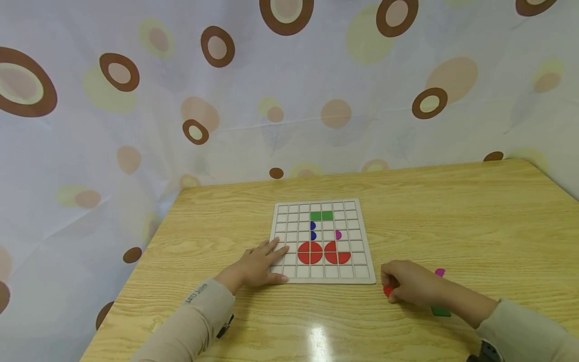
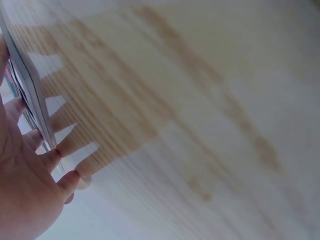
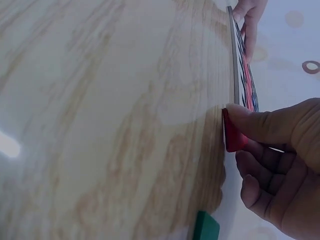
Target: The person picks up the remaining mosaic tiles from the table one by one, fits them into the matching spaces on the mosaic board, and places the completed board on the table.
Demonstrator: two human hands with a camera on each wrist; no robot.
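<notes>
A white grid board point(image 1: 289, 274) lies on the table with coloured flat pieces in its cells. My left hand point(image 1: 260, 264) rests on the board's left edge, fingers spread; the left wrist view shows the same hand point(image 2: 30, 175) along the edge. To the right of the board, my right hand point(image 1: 411, 282) pinches a red piece point(image 3: 233, 132) between thumb and fingers, low over the table. On the grid are a full red circle point(image 1: 304, 247), a red three-quarter circle point(image 1: 331, 258), two green squares point(image 1: 315, 216), two blue half-circles point(image 1: 313, 226) and a magenta half-circle point(image 1: 338, 235).
A loose magenta piece point(image 1: 440, 272) and a green piece point(image 1: 441, 311) lie on the wooden table point(image 1: 452, 216) around my right forearm. Behind the table hangs a white curtain point(image 1: 307, 75) patterned with circles.
</notes>
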